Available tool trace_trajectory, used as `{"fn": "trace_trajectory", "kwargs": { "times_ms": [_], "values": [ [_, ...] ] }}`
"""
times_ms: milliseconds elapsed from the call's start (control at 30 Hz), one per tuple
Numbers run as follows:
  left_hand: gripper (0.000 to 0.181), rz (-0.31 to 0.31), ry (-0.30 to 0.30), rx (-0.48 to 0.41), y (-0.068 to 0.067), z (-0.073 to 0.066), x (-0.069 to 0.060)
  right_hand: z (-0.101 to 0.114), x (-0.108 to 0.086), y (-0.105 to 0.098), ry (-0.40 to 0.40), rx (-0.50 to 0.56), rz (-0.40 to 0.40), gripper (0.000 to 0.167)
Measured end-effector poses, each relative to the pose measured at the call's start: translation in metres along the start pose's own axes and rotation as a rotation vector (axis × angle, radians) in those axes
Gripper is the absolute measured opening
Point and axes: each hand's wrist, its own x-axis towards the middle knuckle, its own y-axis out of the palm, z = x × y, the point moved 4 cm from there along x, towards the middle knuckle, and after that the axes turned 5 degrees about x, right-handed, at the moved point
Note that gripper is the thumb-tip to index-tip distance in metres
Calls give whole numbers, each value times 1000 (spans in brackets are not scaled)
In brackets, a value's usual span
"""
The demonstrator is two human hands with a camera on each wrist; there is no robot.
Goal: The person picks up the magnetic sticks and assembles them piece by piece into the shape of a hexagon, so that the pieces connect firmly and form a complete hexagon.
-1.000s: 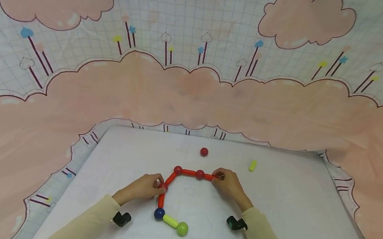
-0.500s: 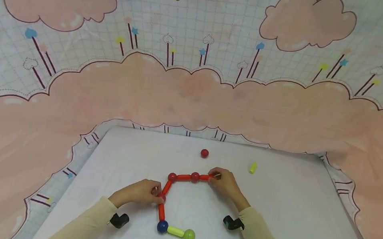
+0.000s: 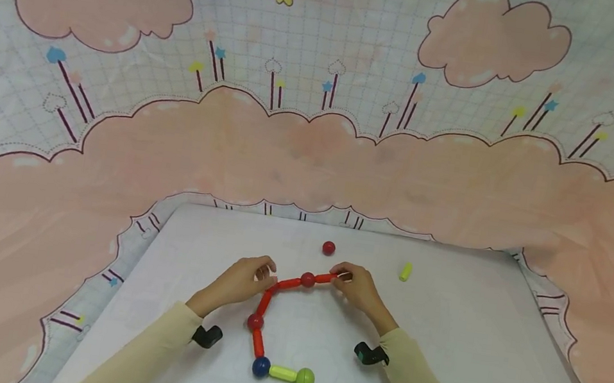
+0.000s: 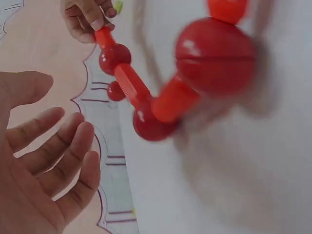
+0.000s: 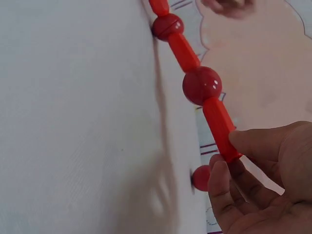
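A chain of red rods and red balls curves over the table, ending in a dark blue ball (image 3: 261,367), a yellow-green rod (image 3: 283,373) and a green ball (image 3: 305,379). My right hand (image 3: 357,287) pinches the end red rod (image 5: 219,126) between thumb and fingers. That rod joins a red ball (image 5: 202,85). My left hand (image 3: 241,280) is beside the corner red ball (image 3: 274,287), partly covering it in the head view. In the left wrist view its fingers (image 4: 68,156) are spread and loosely bent, holding nothing. Another red ball (image 3: 255,322) joins two rods lower down.
A loose red ball (image 3: 328,248) lies behind the chain. To its right is a loose yellow-green rod (image 3: 406,272). The white table (image 3: 467,342) ends at the back against a patterned cloth (image 3: 311,160).
My left hand has let go of the left red ball and moved up to the corner ball. The chain's lower part has shifted toward me and swung, with the right hand still gripping its end.
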Motion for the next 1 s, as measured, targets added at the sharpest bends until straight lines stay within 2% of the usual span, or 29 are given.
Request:
{"fn": "trace_trajectory", "kwargs": {
  "times_ms": [100,233,400,533,733,1000],
  "values": [
    [31,-13,78,-30,5,-15,18,6,-1,-2,-14,18,-1,14],
    [38,7,165,-43,17,-30,39,15,-1,-2,-45,46,-1,15],
    [38,54,194,-85,32,-33,55,24,-2,-3,-72,68,-14,16],
    [30,91,214,-112,41,-32,62,27,-4,-4,-80,72,-18,16],
    [23,90,217,-137,48,-28,66,28,-3,-5,-93,73,-17,14],
    [24,85,160,-127,51,-26,64,22,11,-14,-75,112,-74,20]
  ]
}}
